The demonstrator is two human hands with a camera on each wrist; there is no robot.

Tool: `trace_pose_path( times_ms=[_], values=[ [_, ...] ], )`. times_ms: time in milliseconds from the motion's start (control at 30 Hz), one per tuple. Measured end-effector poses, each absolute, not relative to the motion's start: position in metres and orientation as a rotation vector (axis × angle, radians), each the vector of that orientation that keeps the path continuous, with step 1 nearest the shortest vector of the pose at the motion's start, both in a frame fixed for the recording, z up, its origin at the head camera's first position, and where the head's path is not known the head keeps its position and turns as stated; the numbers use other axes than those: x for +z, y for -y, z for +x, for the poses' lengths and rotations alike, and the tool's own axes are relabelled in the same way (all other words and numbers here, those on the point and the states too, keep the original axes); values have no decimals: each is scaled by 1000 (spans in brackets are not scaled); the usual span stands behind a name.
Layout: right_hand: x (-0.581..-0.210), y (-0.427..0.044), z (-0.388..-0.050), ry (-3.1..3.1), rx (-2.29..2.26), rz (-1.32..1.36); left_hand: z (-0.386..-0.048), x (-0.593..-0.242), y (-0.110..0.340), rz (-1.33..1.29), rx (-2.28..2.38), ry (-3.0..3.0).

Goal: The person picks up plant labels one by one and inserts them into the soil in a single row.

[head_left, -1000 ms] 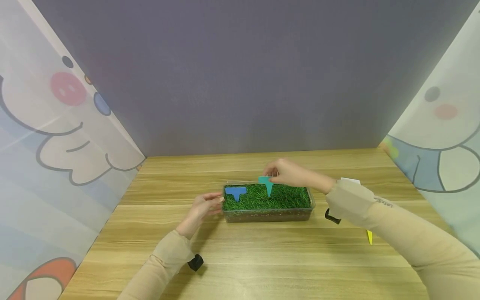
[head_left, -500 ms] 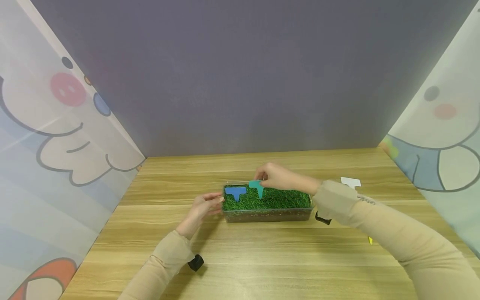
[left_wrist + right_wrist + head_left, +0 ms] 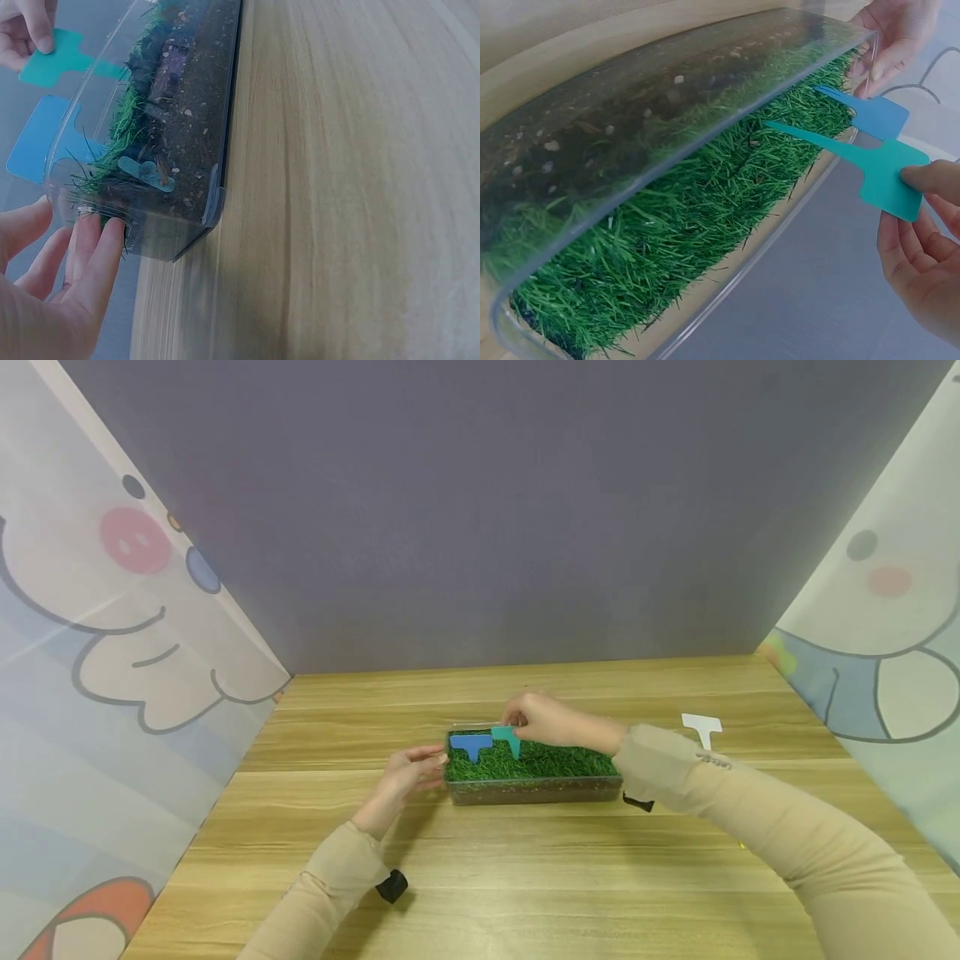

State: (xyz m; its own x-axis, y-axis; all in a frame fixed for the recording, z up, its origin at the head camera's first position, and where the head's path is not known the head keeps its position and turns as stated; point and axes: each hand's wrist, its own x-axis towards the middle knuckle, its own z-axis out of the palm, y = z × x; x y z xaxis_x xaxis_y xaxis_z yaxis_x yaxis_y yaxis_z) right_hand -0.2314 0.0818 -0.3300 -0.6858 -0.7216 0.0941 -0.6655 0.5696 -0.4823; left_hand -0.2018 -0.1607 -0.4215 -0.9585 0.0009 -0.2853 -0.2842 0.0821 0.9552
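- Around the middle of the head view sits a clear tub with green grass on top, all on a wood-grain table.
- Same view: left hand is at the tub's 9 o'clock end, fingertips touching it.
- Right hand comes over from 3 o'clock, pinching a teal T-shaped tag at about 10 o'clock from the tub's center. Just beside it, nearer 9, a blue tag stands in the grass.
- A white tag lies between 2 and 3 o'clock from the tub, near the right sleeve.
- Left wrist view: left hand's at 8 o'clock, fingers pretty straight and a bit spread, tips against the end wall. Dark soil shows through the side. Right hand's up at 10 with the teal tag.
- Right wrist view: teal tag's at 3 o'clock between thumb and fingers, pointed end meeting the grass; can't tell how deep. Blue tag's behind it, between 2 and 3.
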Motion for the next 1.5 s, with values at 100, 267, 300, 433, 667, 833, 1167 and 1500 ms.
trace_pose_path(
  times_ms=[100, 267, 300, 433, 667, 833, 1167, 1500],
  values=[
    [-332, -81, -231, -2685, -739, -1193, -202, -422, 161, -286, 1971, -2146],
    [-334, -80, -232, -2707, -727, -1208, -200, -420, 162, -269, 1970, -2151],
    [-334, -80, -233, -2708, -729, -1212, -200, -420, 163, -271, 1972, -2148],
    [-332, -80, -234, -2691, -754, -1216, -200, -420, 163, -267, 1982, -2141],
    [-329, -82, -233, -2708, -760, -1272, -201, -419, 164, -257, 1978, -2136],
    [-332, -79, -234, -2714, -721, -1201, -201, -420, 165, -268, 1982, -2128],
    [-330, -83, -232, -2668, -726, -1245, -200, -419, 164, -274, 1977, -2136],
    [-339, -80, -231, -2716, -642, -1164, -199, -419, 163, -278, 1986, -2132]
  ],
)
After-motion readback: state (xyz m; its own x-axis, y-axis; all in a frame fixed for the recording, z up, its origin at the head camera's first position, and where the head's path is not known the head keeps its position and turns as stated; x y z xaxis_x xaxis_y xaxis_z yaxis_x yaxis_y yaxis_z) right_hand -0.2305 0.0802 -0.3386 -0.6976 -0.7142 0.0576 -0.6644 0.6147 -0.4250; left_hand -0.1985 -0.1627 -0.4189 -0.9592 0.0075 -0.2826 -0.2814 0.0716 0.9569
